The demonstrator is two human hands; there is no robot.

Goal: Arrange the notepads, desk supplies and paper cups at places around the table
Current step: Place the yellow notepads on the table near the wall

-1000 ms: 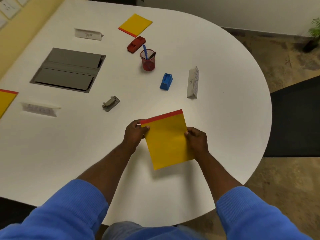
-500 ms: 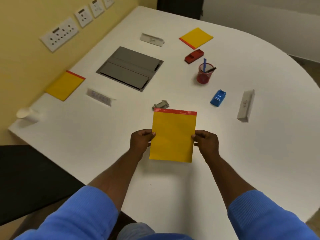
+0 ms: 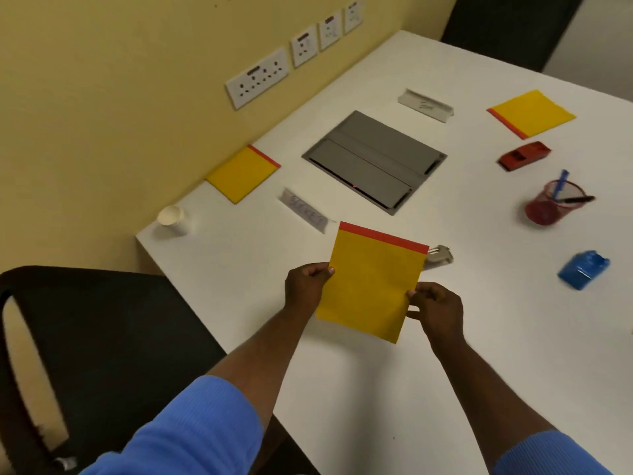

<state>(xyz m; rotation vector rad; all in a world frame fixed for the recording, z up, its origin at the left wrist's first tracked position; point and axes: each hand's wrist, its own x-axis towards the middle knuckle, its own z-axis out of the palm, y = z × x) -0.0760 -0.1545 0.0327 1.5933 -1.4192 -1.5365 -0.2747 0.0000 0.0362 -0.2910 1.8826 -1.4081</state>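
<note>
I hold a yellow notepad with a red top strip [image 3: 371,281] above the white table [image 3: 376,389]. My left hand [image 3: 306,286] pinches its left edge and my right hand [image 3: 435,308] pinches its right edge. A second yellow notepad [image 3: 241,174] lies by the wall at the left. A third notepad [image 3: 532,113] lies at the far right. A white paper cup [image 3: 173,219] stands at the table's near-left corner. A red mesh pen cup [image 3: 548,205] with pens, a red stapler [image 3: 524,156], a blue object [image 3: 584,269] and a grey clip [image 3: 438,257] sit on the right side.
A grey hatch panel [image 3: 373,161] is set into the table's middle. Two white name cards [image 3: 305,210] [image 3: 426,105] stand near it. A black chair [image 3: 85,344] is at the table's left edge. Wall sockets [image 3: 257,77] line the yellow wall.
My view has swung left, bringing the wall, chair and paper cup into sight. The notepad stays held in both hands and now sits tilted, nearer the table's left side.
</note>
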